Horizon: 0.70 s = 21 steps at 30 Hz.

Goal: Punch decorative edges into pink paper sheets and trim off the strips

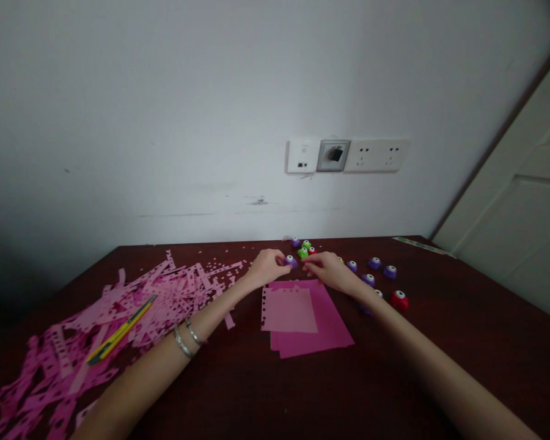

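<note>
My left hand [268, 267] pinches a small purple craft punch [290, 261] with a white button top, just beyond the paper stack. My right hand [330, 269] is close by on the right, its fingers bent and a little apart, with nothing seen in them. Beneath and nearer me lies a light pink paper sheet [289, 310] with holes punched along its left and top edges. It rests on larger dark pink sheets [332, 324]. Behind my right fingertips stand a green punch [303, 253] and a red punch [312, 251].
Pink punched paper strips [165, 299] cover the table's left side, with a yellow utility knife [121, 330] on them. Several purple punches [390, 271] and a larger red punch [399, 299] stand right. Wall sockets [376, 155] are above the dark table [238, 391].
</note>
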Tool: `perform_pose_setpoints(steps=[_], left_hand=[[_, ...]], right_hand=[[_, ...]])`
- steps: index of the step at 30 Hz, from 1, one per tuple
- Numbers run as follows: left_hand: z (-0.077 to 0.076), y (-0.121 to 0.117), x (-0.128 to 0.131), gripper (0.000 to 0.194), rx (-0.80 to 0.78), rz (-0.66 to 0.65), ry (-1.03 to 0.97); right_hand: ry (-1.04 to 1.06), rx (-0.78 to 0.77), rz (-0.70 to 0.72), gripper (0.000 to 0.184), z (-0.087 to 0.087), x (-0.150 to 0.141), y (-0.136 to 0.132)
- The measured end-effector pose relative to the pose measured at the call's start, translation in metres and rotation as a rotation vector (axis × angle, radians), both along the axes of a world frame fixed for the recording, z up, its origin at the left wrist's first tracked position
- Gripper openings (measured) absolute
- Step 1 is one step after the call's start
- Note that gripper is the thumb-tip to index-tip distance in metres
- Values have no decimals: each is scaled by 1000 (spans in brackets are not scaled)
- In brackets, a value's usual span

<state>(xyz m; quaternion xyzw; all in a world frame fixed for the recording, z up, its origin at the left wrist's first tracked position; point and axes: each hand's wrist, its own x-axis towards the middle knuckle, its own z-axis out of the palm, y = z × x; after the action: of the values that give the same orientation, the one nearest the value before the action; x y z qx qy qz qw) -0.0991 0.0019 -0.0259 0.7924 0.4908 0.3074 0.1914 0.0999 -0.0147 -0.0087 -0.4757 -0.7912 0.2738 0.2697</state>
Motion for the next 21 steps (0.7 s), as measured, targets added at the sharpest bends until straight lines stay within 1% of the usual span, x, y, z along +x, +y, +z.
perform_pose_setpoints(steps=[4,6,10,13,17,19,21], left_hand=[[-6,-7,4,19,-36,-6,-3],[-7,-9,5,19,-50,-7,-8],[-9,-11,5,21,-69,11,-47],[-10,-10,5,25,-79,15,-112],[-8,-9,5,24,-153,-71,-202],[-8,-8,5,21,-186,-131,-227],[-9,-7,5,21,-208,-169,-240]], right_hand=[[11,-37,51,24,-10,-7,0],[-8,-15,50,24,-14,-10,0],[-68,81,17,21,-18,-16,-1],[3,67,7,21,-20,-20,-2],[169,-33,-13,29,-24,-22,-1],[197,-49,-24,29,-26,-21,0],[184,-29,-31,26,-27,-18,2]])
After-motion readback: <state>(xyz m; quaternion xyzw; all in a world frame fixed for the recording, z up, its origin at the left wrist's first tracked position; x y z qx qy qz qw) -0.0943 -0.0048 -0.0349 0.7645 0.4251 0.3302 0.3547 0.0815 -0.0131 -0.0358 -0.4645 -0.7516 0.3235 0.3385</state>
